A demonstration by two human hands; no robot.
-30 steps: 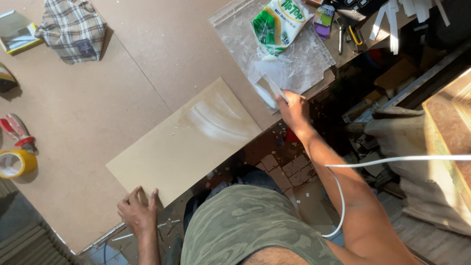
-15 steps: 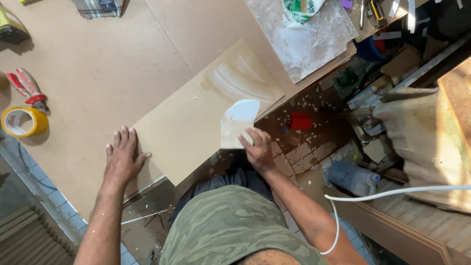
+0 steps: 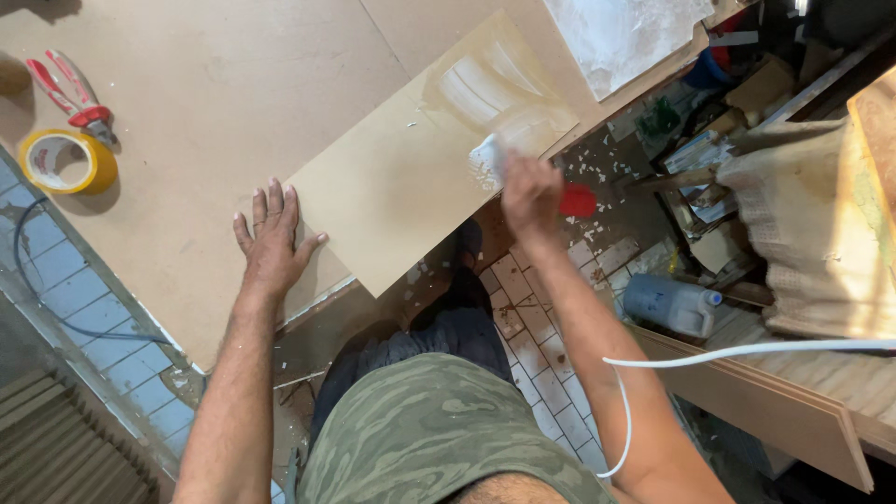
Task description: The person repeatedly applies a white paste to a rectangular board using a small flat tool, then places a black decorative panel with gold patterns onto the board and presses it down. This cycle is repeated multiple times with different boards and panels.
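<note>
Left hand: the left hand (image 3: 273,245) lies flat, palm down, fingers spread wide and pointing toward 12 o'clock, holding nothing. It rests on the brown worktop (image 3: 205,112), touching the lower left edge of the tan panel (image 3: 401,177).
Left arm: the forearm runs straight from 7 o'clock up to the hand.
Right hand: the right hand (image 3: 530,194) is closed around a white spreader (image 3: 489,161), whose blade meets the panel's right edge amid pale smears.
Right arm: the forearm enters from 5 o'clock, wrist angled toward 11 o'clock.
Panel: it lies diagonally at the worktop's near edge, its lower corner overhanging the floor.
Worktop: a yellow tape roll (image 3: 67,161) and red-handled pliers (image 3: 75,98) lie at 9 to 10 o'clock; a clear plastic sheet (image 3: 625,33) lies at 1 o'clock.
Room: tiled floor (image 3: 541,345) littered with white flecks; a white plastic jug (image 3: 670,303) at 4 o'clock; cluttered scrap at 2 o'clock.
</note>
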